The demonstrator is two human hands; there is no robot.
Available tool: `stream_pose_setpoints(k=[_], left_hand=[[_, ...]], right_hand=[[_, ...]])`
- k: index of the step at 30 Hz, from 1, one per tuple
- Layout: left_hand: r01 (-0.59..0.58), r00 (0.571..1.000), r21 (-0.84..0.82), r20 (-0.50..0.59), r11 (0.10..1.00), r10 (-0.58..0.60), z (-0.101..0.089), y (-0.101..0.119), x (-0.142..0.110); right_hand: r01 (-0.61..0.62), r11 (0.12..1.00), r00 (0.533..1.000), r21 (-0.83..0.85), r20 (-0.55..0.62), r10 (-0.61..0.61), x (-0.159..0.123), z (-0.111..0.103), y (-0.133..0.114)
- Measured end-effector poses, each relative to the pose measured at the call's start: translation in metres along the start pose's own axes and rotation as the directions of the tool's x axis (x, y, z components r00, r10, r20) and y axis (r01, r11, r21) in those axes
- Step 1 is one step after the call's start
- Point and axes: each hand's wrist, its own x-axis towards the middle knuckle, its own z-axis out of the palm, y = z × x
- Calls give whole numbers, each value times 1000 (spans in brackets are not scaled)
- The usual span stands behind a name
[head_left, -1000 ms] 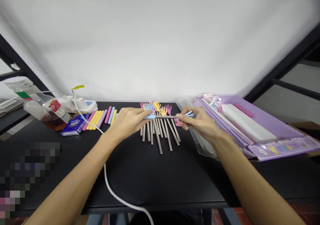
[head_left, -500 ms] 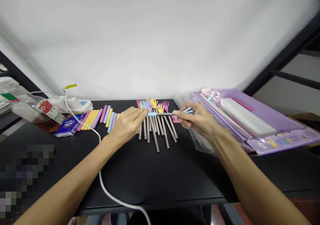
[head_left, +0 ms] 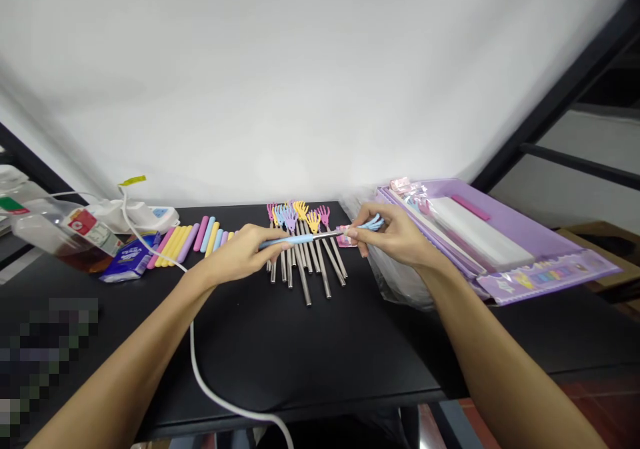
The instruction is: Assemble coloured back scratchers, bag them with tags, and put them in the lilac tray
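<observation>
Between my two hands a back scratcher is held level, with a light blue grip, a metal rod and a light blue claw head. My left hand is closed around the grip end. My right hand pinches the rod close to the claw, which pokes out past the fingers. Behind and below it, several metal-rod scratchers with pink, yellow, blue and purple claws lie in a fan on the black table. Loose coloured grip tubes lie in a row left of my left hand, which partly hides some of them.
At right an open purple box holds packaged items, with a clear plastic bag beside it. A tissue pack, a bottle of brown liquid and a power strip stand left. A white cable crosses the table.
The left hand has loosened and shifted along the blue grip, so more of the grip shows now. My right hand keeps its pinch near the claw. The whole view has shifted slightly.
</observation>
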Motion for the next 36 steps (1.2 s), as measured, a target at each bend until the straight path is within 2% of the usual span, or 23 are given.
stream_pose_setpoints(k=[1, 3, 5, 7, 10, 13, 14, 16, 19, 21, 23, 26, 28, 30, 32, 36], left_hand=[[4, 1000, -40, -4, 999, -4, 1, 2, 0], [-57, 992, -40, -114, 998, 52, 6, 5, 0], [-161, 951, 84, -253, 983, 177, 11, 6, 0], [-236, 889, 270, -327, 934, 319, 16, 6, -1], [-279, 817, 525, -311, 804, 486, 20, 6, -1], [-273, 780, 657, -277, 702, 562, 21, 2, -2], [-269, 783, 671, -265, 691, 562, 21, 0, -2], [-272, 827, 651, -219, 709, 518, 20, -3, -2], [-244, 930, 486, -126, 839, 344, 14, -3, -2], [-165, 977, 310, -82, 936, 199, 7, 3, -2], [-74, 997, 141, -27, 987, 79, 0, 10, -2], [14, 998, -48, 63, 999, -11, -5, 17, -3], [27, 997, -134, 74, 991, -17, -3, 17, -4], [-13, 1000, -130, 14, 991, 15, 2, 14, -5], [-94, 992, -19, -84, 995, 92, 8, 10, -5], [-220, 934, 275, -217, 936, 284, 17, 7, -5]], right_hand=[[4, 1000, 1000, 4, 5, -4, -1, -1, 1], [-1, 999, 1000, 48, 1, 0, -1, 0, 3], [-39, 987, 999, 153, -9, 41, 0, 2, 5], [-135, 945, 990, 297, -4, 143, 1, 7, 6], [-328, 819, 932, 470, 20, 361, 4, 15, 6], [-439, 714, 867, 545, 46, 497, 8, 22, 9], [-449, 702, 860, 553, 53, 508, 9, 25, 10], [-439, 732, 874, 522, 60, 482, 9, 28, 12], [-304, 884, 950, 354, 44, 309, 7, 30, 12], [-164, 966, 986, 202, 26, 162, 4, 28, 8], [-56, 997, 998, 60, 5, 56, 1, 24, 5], [6, 995, 1000, -96, 3, -6, -2, 20, 4], [18, 991, 1000, -130, 5, -17, -3, 20, 5], [5, 996, 1000, -88, 5, -5, -2, 22, 6], [-24, 1000, 1000, -2, 9, 24, -1, 25, 6], [-90, 977, 996, 193, 36, 84, 0, 31, 6]])
